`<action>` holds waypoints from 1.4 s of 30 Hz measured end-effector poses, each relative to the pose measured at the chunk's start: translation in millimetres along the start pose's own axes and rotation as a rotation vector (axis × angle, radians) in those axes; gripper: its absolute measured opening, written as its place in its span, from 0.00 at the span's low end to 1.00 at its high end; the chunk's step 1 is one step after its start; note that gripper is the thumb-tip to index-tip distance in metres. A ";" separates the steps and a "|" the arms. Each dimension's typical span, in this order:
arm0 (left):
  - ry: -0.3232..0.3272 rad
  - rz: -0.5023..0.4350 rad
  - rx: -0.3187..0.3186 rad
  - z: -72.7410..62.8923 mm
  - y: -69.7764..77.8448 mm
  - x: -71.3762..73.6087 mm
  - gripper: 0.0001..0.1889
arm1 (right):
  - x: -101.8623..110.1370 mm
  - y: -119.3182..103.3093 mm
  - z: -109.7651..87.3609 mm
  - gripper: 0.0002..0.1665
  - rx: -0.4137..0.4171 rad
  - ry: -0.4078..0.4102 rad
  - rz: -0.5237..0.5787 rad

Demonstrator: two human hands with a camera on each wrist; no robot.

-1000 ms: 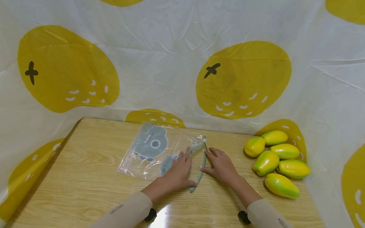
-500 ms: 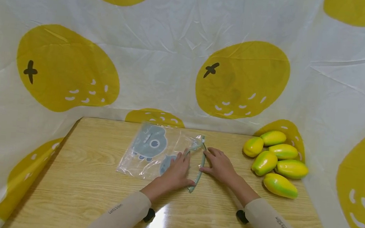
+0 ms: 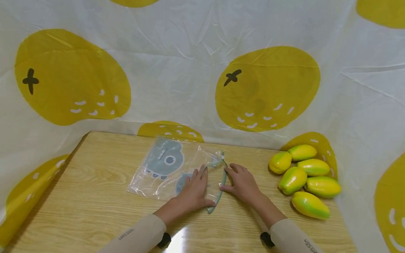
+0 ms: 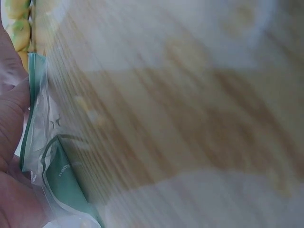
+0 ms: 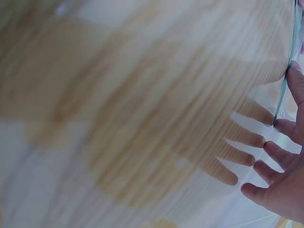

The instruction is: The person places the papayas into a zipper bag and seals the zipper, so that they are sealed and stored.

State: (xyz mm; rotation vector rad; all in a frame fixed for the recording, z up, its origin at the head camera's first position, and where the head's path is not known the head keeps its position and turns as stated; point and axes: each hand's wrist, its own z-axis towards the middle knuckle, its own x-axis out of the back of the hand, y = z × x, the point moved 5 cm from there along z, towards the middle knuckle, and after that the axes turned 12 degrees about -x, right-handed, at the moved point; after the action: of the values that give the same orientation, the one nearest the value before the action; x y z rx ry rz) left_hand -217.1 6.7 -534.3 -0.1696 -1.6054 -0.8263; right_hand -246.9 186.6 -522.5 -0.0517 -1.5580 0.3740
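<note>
A clear plastic zip bag (image 3: 164,159) with a blue-grey cartoon monster print lies flat on the wooden table. Its green edge strip (image 3: 223,180) is at the right end, with the film lifted a little there. My left hand (image 3: 193,190) rests on the bag just left of this strip, fingers extended and thumb toward its near end. At the strip's outer side is my right hand (image 3: 242,183); its thumb and index finger touch the edge. In the right wrist view, the right hand's other fingers (image 5: 270,171) are spread near the tabletop.
Several yellow-green papaya-like fruits (image 3: 311,185) lie in a group on the right side of the table (image 3: 99,213). A white curtain (image 3: 178,73) with large yellow fruit prints hangs behind and at both sides.
The head view shifts slightly, so everything appears a little farther left. Both hands and the bag keep nearly the same places relative to each other.
</note>
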 end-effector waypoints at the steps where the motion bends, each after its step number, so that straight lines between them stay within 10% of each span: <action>1: 0.002 -0.002 0.001 -0.6 -0.7 0.3 0.68 | -0.2 -0.3 0.2 0.48 0.004 0.005 -0.004; 42: 0.058 0.031 0.026 -18.2 -4.2 0.9 0.67 | -7.1 -6.5 -2.1 0.51 0.043 -0.023 0.086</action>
State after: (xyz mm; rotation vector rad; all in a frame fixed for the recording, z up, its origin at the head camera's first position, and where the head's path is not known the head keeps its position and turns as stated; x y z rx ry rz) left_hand -204.9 -7.4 -535.5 -0.1509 -1.5546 -0.7793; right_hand -243.3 179.0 -527.6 -0.0814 -1.5733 0.4775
